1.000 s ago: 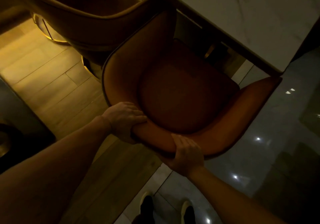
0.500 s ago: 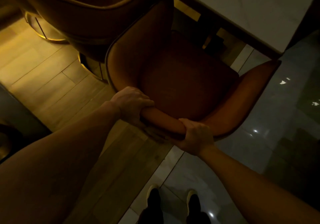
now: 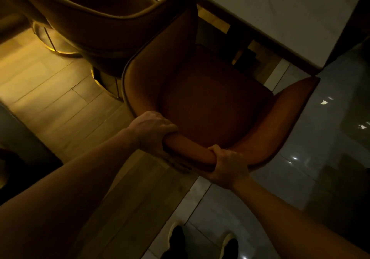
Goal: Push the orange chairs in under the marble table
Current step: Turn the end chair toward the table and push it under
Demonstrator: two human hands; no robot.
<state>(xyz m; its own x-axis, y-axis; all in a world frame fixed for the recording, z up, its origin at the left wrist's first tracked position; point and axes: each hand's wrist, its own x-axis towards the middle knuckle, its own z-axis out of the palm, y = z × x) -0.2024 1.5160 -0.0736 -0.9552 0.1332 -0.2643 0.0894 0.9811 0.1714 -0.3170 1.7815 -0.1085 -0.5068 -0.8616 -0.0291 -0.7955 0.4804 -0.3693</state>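
An orange chair (image 3: 216, 106) with a curved wrap-around back stands right below me, its seat facing the marble table (image 3: 280, 14) at the upper right. The front of the seat sits near the table's edge. My left hand (image 3: 154, 132) is closed around the top rim of the backrest on its left side. My right hand (image 3: 228, 164) grips the same rim just to the right. A second orange chair (image 3: 96, 24) stands at the upper left, its back touching or nearly touching the first chair's left arm.
The floor is wood planks (image 3: 60, 98) on the left and glossy grey tile (image 3: 320, 158) on the right. My two feet (image 3: 202, 242) stand on the tile behind the chair. A dark object (image 3: 18, 148) lies at the left edge. Gold chair bases show under the second chair.
The chair has slid toward the table, and its right arm now reaches the table's corner. Both hands keep their grip on the backrest rim, and my right hand has wrapped further around it.
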